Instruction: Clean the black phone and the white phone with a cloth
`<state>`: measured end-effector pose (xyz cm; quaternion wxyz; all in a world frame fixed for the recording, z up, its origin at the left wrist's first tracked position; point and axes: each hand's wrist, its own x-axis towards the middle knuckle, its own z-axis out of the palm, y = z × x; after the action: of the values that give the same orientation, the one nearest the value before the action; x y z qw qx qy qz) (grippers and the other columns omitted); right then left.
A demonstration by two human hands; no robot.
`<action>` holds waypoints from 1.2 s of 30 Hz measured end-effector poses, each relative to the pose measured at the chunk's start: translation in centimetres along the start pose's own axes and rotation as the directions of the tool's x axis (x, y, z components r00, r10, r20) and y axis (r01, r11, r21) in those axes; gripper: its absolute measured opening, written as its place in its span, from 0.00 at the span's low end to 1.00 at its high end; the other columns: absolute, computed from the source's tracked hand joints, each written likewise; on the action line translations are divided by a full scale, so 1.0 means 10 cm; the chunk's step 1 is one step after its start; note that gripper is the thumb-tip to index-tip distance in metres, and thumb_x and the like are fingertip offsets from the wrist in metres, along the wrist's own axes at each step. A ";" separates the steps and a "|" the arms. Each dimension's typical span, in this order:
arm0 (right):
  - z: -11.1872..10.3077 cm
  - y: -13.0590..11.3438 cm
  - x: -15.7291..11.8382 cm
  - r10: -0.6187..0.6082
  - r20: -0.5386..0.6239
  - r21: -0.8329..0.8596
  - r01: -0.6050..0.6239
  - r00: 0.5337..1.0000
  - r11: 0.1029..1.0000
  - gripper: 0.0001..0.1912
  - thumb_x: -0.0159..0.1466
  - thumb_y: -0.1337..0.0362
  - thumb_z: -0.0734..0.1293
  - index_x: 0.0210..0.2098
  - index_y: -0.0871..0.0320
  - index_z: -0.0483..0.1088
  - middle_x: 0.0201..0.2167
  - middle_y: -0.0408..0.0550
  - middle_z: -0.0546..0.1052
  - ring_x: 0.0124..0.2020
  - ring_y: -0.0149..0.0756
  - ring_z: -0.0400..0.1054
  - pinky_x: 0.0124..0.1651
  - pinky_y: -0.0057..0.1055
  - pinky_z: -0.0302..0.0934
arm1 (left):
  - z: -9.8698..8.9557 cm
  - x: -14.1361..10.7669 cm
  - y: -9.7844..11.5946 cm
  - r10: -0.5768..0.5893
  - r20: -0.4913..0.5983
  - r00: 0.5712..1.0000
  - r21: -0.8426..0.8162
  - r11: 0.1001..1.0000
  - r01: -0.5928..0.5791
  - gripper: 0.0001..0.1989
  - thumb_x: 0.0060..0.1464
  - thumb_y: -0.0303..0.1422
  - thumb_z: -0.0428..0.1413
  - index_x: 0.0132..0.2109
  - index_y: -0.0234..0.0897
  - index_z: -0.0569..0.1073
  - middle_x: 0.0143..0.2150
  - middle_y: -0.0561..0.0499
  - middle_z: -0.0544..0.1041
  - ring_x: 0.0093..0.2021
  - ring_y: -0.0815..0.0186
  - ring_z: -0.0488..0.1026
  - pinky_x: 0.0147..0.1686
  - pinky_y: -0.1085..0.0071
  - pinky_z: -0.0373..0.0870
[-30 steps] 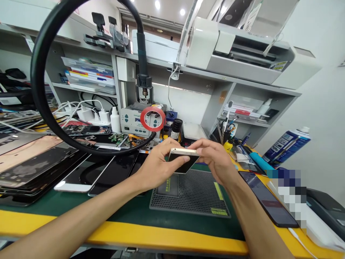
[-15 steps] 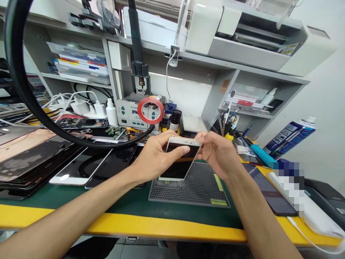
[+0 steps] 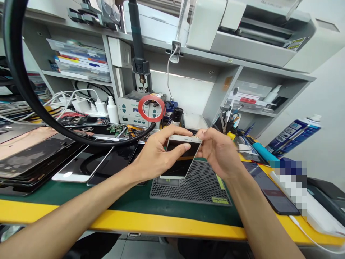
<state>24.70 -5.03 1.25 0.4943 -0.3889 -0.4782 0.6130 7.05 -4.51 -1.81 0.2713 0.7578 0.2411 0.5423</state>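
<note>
A smartphone (image 3: pixel 180 163) with a dark screen and a pale frame is held tilted above a grey honeycomb mat (image 3: pixel 202 185). My left hand (image 3: pixel 159 153) grips it from the left side, thumb across the screen and index finger along the top edge. At the phone's upper right corner, my right hand (image 3: pixel 217 151) has its fingers curled and pinched. Whether those fingertips hold anything besides the phone's corner is hidden.
A thick black hose (image 3: pixel 51 122) arcs over the left side. Phones and screens (image 3: pixel 81 163) lie left of the mat. Behind stands a hot-air station (image 3: pixel 132 111) with a red tape roll (image 3: pixel 151 108). To the right are another phone (image 3: pixel 272 189) and a blue spray can (image 3: pixel 293 135).
The left index finger now reaches farther along the phone's top edge. The phone and my right hand stay in nearly the same place; the view has shifted slightly.
</note>
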 end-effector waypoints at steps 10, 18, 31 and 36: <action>-0.01 0.06 0.03 -0.086 -0.005 -0.111 0.085 0.996 0.990 0.07 0.56 0.61 0.69 0.29 0.59 0.71 0.26 0.44 0.75 0.26 0.35 0.69 0.28 0.29 0.64 | -0.01 0.01 -0.02 0.042 0.004 0.999 -0.036 0.998 -0.042 0.11 0.58 0.28 0.60 0.49 0.38 0.75 0.45 0.51 0.78 0.44 0.66 0.75 0.45 0.72 0.69; -0.02 0.04 0.02 -0.128 0.019 -0.132 0.130 0.992 0.983 0.10 0.55 0.60 0.71 0.26 0.59 0.69 0.22 0.42 0.72 0.23 0.33 0.68 0.25 0.28 0.66 | -0.04 0.00 -0.03 0.025 0.010 1.000 -0.040 0.999 -0.025 0.11 0.59 0.29 0.60 0.49 0.37 0.74 0.45 0.52 0.78 0.44 0.68 0.75 0.44 0.74 0.69; 0.01 -0.01 0.00 -0.180 0.004 -0.170 0.178 0.984 0.969 0.06 0.49 0.63 0.68 0.20 0.60 0.69 0.19 0.42 0.69 0.20 0.29 0.63 0.23 0.26 0.62 | -0.03 -0.01 -0.03 0.067 0.001 0.998 0.053 0.996 -0.067 0.11 0.58 0.27 0.59 0.48 0.35 0.74 0.43 0.52 0.77 0.40 0.70 0.74 0.40 0.75 0.69; -0.01 0.02 -0.03 -0.269 -0.006 -0.311 0.254 0.963 0.916 0.07 0.51 0.62 0.69 0.21 0.59 0.70 0.17 0.40 0.65 0.21 0.28 0.59 0.24 0.24 0.60 | -0.02 -0.04 -0.01 0.163 -0.019 0.986 0.140 0.977 -0.159 0.11 0.57 0.26 0.58 0.48 0.34 0.74 0.42 0.51 0.77 0.41 0.69 0.74 0.42 0.74 0.69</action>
<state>24.82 -5.31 1.03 0.5167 -0.4085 -0.6033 0.4497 6.77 -4.67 -2.15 0.1697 0.7836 0.2198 0.5558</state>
